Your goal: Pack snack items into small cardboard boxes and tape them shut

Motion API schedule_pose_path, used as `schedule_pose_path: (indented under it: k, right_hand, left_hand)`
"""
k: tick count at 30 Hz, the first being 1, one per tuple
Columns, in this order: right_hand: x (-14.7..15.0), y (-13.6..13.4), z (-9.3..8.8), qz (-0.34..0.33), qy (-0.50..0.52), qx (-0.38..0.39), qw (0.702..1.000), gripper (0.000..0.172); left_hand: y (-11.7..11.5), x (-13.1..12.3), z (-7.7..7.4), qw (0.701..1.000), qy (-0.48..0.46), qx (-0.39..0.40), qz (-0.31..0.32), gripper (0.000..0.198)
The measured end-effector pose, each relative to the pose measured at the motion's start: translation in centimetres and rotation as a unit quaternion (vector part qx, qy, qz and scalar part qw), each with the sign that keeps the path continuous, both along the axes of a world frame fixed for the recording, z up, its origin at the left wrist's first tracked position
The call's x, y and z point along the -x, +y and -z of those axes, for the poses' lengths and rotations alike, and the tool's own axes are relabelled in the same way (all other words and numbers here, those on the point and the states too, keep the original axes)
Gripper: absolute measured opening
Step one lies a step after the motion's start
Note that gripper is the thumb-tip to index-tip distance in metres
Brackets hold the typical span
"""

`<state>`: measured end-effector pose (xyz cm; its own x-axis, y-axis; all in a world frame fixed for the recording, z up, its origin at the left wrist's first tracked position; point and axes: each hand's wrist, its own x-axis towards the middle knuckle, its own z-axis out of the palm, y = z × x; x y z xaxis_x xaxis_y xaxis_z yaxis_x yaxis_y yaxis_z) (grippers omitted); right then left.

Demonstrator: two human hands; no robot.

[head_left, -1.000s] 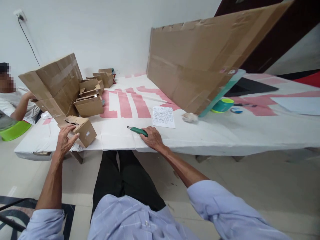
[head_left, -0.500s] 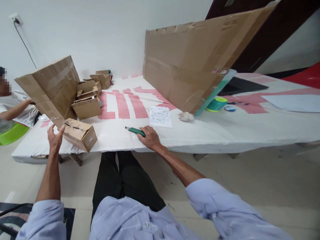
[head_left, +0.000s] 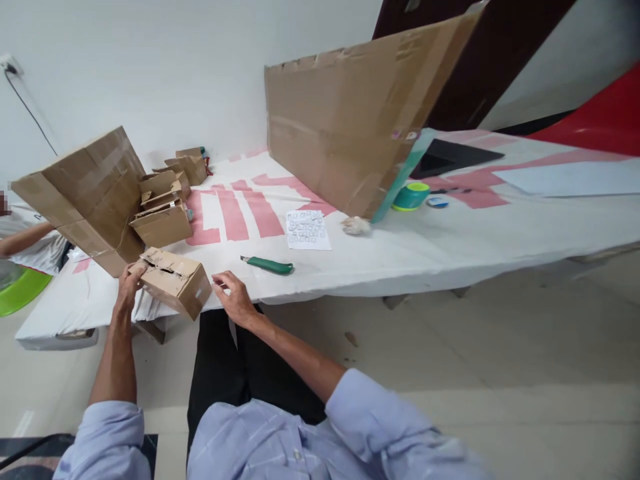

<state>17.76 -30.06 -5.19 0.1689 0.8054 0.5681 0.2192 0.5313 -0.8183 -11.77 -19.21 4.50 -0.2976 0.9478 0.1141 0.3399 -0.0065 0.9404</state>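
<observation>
A small cardboard box (head_left: 175, 283) with a torn slit along its top lies at the table's front edge. My left hand (head_left: 131, 280) grips its left end, thumb on top. My right hand (head_left: 235, 297) is just right of the box, fingers apart and slightly curled, with nothing in them. A green utility knife (head_left: 267, 265) lies on the cloth beyond my right hand, its blade end pointing left. Behind the knife is a white sheet with small drawn shapes (head_left: 309, 230).
A large cardboard panel (head_left: 345, 120) stands at the back. On the left are a big carton (head_left: 95, 193) and several small open boxes (head_left: 163, 223). A green tape roll (head_left: 411, 197) and a crumpled plastic bag (head_left: 356, 225) lie rightward. Another person's arm (head_left: 25, 240) shows far left.
My right hand has let go of the utility knife, leaving it on the table, and moved left towards the box. My left hand has closed on the box's left end.
</observation>
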Motion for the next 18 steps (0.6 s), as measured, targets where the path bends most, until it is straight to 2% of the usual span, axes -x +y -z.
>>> schedule_pose_path:
  k: [4,11,18]
  right_hand:
    - [2.9,-0.2,-0.4,-0.002,0.041,0.008,0.999,0.024]
    - [4.4,-0.2,-0.1,0.023,0.072,0.01,0.997,0.025]
    - [5.4,-0.7,0.0,0.016,0.089,0.007,0.996,0.021]
  left_hand:
    - [0.5,-0.5,-0.3,1.0,-0.012,0.013,-0.001,0.063]
    - [1.2,0.0,-0.3,0.999,-0.024,0.031,-0.011,0.057]
    - [1.3,0.3,0.1,0.999,-0.03,0.038,-0.017,0.054]
